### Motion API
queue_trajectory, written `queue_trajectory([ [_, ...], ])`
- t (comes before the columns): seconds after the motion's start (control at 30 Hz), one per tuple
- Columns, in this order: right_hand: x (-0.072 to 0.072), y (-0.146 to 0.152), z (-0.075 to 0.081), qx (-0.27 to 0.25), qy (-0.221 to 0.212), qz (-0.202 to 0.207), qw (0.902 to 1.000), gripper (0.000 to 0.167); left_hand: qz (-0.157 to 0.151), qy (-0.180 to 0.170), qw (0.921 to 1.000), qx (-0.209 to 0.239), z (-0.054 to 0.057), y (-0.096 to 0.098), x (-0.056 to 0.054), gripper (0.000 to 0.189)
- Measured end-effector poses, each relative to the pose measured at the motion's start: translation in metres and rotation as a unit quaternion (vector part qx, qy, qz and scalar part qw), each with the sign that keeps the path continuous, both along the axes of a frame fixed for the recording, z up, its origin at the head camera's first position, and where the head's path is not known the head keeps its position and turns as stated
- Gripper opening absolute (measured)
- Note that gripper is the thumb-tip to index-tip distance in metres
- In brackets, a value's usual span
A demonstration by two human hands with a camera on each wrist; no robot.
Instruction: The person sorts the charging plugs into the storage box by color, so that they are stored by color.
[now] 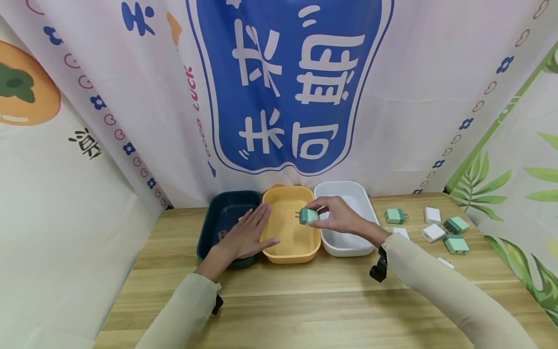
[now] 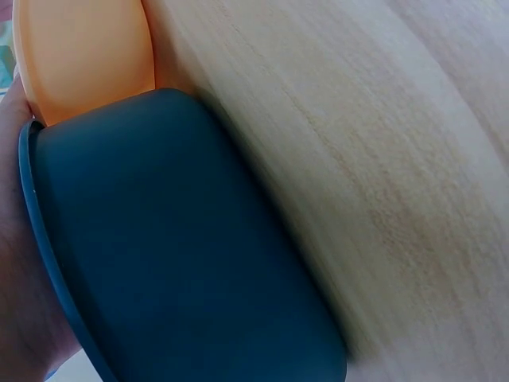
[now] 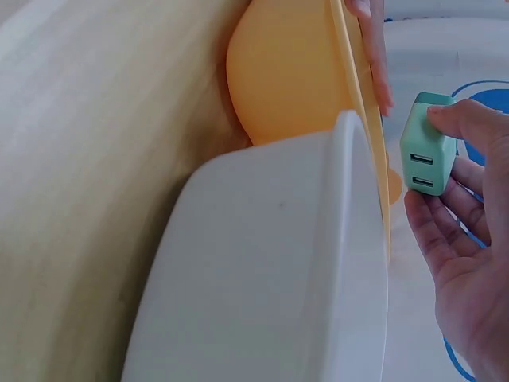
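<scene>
My right hand (image 1: 337,215) holds a two-tone green USB charger (image 1: 308,216), its grip closed around the body with the thumb on one side and fingers on the other; the prongs point left, and two USB ports show from the right wrist. The charger hangs above the yellow tray (image 1: 289,232), near the side where the white tray (image 1: 346,241) stands. My left hand (image 1: 246,235) is spread, fingers straight, grasping nothing, and lies across the right side of the dark blue tray (image 1: 231,213), its fingertips at the neighbouring yellow rim and its thumb out over the yellow one. The three trays stand side by side on the wooden counter (image 1: 305,305). A small brownish piece (image 1: 223,235) lies in the dark blue one, too small to name. To the right of the white tray, a green charger (image 1: 394,216) lies with its prongs facing right; farther over are two white chargers (image 1: 433,232) and two more green chargers (image 1: 456,244). Two other white pieces (image 1: 446,263) are partly hidden by my right sleeve (image 1: 440,281) and arm.
</scene>
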State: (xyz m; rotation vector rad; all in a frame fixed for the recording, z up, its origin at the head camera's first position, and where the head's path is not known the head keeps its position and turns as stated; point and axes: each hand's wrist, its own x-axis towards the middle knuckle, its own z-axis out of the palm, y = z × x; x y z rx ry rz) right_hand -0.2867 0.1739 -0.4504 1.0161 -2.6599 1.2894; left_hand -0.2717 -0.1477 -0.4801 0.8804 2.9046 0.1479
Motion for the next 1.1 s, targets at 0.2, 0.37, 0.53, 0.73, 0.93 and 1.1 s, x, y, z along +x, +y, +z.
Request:
queue_trajectory([
  [0.2, -0.013, -0.003, -0.003, 0.0, -0.002, -0.004, 1.0, 0.039, 0.001, 0.0, 1.0, -0.005, -0.001, 0.0, -0.001, 0.103],
  [0.37, -0.023, -0.006, -0.005, 0.003, -0.006, -0.006, 1.0, 0.039, -0.001, 0.001, 1.0, -0.006, 0.0, 0.0, 0.0, 0.103],
  [0.53, -0.031, -0.007, -0.006, 0.01, -0.013, -0.011, 0.9998, 0.039, 0.001, 0.0, 1.0, -0.005, 0.0, 0.0, 0.001, 0.103],
  [0.73, -0.038, -0.008, -0.009, 0.023, -0.017, -0.023, 0.9993, 0.039, 0.002, 0.001, 1.0, -0.007, 0.0, 0.0, 0.001, 0.103],
  [0.93, -0.043, -0.008, -0.012, 0.034, -0.014, -0.029, 0.9989, 0.038, 0.002, 0.0, 1.0, -0.007, 0.0, 0.0, 0.0, 0.102],
  [1.1, -0.043, -0.009, -0.013, 0.043, -0.013, -0.037, 0.9983, 0.038, 0.0, 0.0, 1.0, -0.002, 0.0, 0.0, 0.001, 0.102],
])
